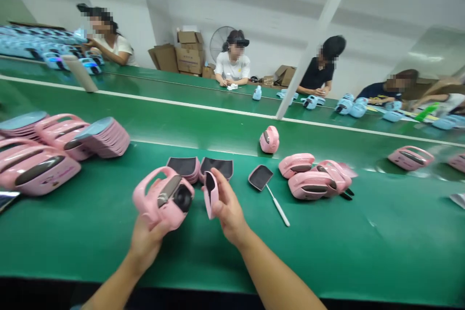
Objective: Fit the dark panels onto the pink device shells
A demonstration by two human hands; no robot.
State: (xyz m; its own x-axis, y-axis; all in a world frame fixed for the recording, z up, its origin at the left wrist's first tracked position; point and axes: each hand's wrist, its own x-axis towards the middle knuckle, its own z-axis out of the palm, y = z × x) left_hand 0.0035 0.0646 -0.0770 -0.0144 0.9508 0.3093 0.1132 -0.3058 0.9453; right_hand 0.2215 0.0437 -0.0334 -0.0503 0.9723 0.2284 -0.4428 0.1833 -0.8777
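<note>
My left hand (147, 240) is closed around the lower part of a pink plastic housing with a carry handle (156, 203). The housing is tilted, and a round black speaker (182, 197) shows in its end. Just to the right, my right hand (230, 208) pinches a pink panel with a dark mesh face (210, 193), held upright a little apart from the speaker. Behind my hands lie two stacks of similar mesh panels, a left stack (184, 167) and a right stack (220, 167). One loose mesh panel (260, 177) lies on the green table beside a white-handled tool (279, 208).
Pink housings (312, 184) cluster at the right; more (43, 174) stand at the left near stacked pink panels (109, 138). A single housing (269, 139) stands beyond. Across the green bench (203, 126), several people sit near light-blue units (348, 105). A white post (301, 68) rises mid-bench.
</note>
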